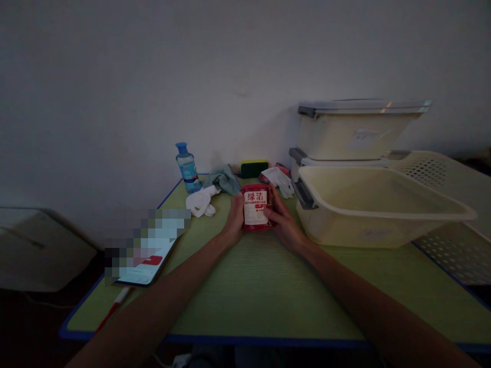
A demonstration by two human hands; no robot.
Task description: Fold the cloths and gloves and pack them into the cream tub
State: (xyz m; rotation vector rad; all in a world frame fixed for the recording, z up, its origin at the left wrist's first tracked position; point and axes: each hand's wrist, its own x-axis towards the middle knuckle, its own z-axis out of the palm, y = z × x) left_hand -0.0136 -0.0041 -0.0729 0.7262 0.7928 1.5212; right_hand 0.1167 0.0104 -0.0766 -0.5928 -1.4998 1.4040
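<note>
Over the middle of the table I hold a red bottle (255, 208) with a white label, its printed side toward me. My left hand (233, 217) is closed on its left side. My right hand (282, 220) grips the right side, with a finger or thumb lying across the label. The top of the bottle does not clearly show. Just left of my left hand lie a white plastic piece (200, 202), perhaps a spray head, and a crumpled grey-blue cloth (222, 179). Behind the bottle rests a green and yellow sponge (254, 169). Crumpled white gloves or cloth (279, 180) lie beyond my right hand.
A blue bottle (188, 168) stands at the back left of the green table (245, 301). A lit tablet or phone (149, 260), partly pixelated, lies left with a red cable (107, 316). On the right stand an open cream bin (383, 209) and stacked lidded boxes (345, 135) near the wall.
</note>
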